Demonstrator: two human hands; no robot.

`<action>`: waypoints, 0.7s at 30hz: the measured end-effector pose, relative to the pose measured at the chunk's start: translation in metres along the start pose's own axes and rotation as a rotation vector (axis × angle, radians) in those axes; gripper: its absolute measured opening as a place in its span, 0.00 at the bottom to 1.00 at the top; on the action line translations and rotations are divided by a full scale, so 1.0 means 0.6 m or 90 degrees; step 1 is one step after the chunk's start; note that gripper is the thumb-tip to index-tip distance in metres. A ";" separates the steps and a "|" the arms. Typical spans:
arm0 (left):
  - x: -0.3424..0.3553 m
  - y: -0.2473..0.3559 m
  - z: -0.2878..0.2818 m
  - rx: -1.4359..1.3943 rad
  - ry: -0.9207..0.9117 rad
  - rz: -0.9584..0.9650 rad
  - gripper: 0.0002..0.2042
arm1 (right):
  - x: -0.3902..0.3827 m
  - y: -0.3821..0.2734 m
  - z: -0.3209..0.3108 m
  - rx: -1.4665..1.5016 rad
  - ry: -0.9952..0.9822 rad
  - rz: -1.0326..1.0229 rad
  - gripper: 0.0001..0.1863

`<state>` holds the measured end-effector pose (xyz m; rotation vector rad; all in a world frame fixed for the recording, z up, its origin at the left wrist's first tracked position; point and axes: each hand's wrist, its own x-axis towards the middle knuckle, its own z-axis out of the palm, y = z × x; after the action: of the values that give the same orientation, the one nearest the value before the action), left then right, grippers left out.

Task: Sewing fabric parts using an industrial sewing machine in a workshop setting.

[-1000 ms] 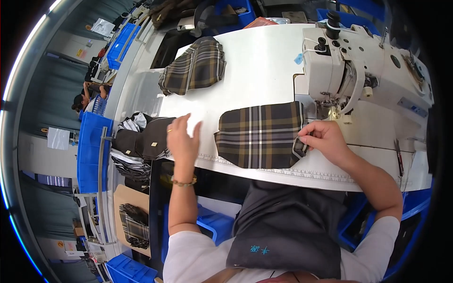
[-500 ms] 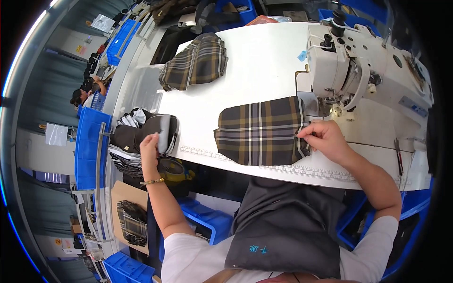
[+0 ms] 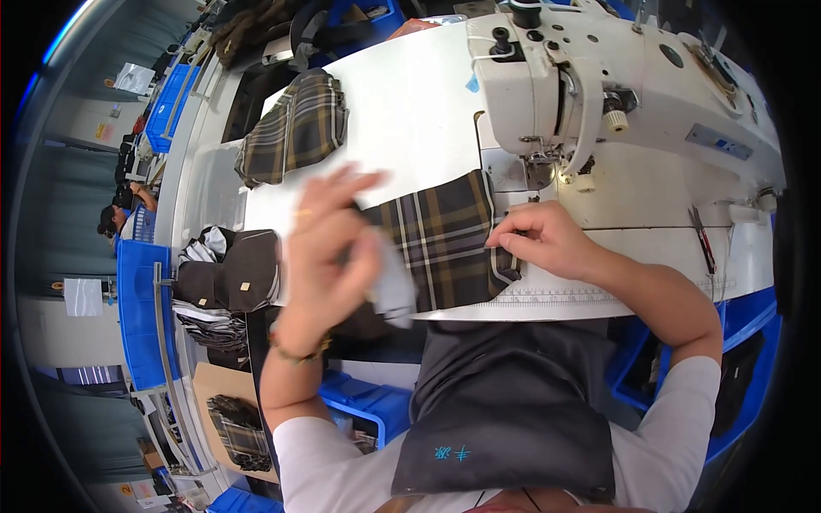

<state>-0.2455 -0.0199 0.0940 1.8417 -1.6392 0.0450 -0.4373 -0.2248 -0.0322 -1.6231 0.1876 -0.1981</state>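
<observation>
A plaid fabric piece (image 3: 445, 239) in brown, black and white lies on the white table in front of me. At its right edge, my right hand (image 3: 547, 239) is closed, thumb and fingertips pinching the cloth. My left hand (image 3: 329, 248), smeared by motion, is over the plaid piece's left end, hiding part of it. A dark brown fabric piece with a light grey side (image 3: 393, 286) hangs from the left hand by the thumb; the exact grip is blurred. Left of that hand sits a stack of dark brown pieces (image 3: 244, 274).
A white sewing machine (image 3: 590, 94) stands at the right, beyond my right hand. Another plaid bundle (image 3: 299, 124) lies at the far left. Tweezers-like tool (image 3: 703, 239) rests at the right; a ruler strip (image 3: 547, 292) runs along the near edge. Blue bins (image 3: 145, 299) stand at left.
My left hand has moved right from the stack with a dark, grey-sided fabric piece, up to the plaid piece. The right hand stays at the plaid edge. The whole view has shifted.
</observation>
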 end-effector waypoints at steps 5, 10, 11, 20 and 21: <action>0.037 0.016 0.169 -0.016 -0.205 -0.018 0.04 | -0.005 -0.030 -0.001 -0.191 0.017 -0.098 0.23; 0.053 0.006 0.185 -0.154 -0.176 -0.046 0.08 | -0.008 -0.021 -0.011 -0.297 0.084 -0.066 0.23; 0.053 0.000 0.183 -0.144 -0.135 -0.063 0.12 | -0.005 -0.008 -0.011 -0.288 0.099 -0.097 0.19; 0.028 -0.078 0.097 -0.221 -0.233 -0.162 0.19 | -0.003 -0.025 -0.018 -0.107 0.003 -0.213 0.06; 0.030 -0.081 0.094 -0.236 -0.255 -0.102 0.15 | -0.006 -0.029 -0.016 -0.097 -0.034 -0.226 0.06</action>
<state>-0.2205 -0.0637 0.0364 1.7535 -1.6132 -0.6898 -0.4430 -0.2319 -0.0143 -1.8033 -0.1322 -0.4191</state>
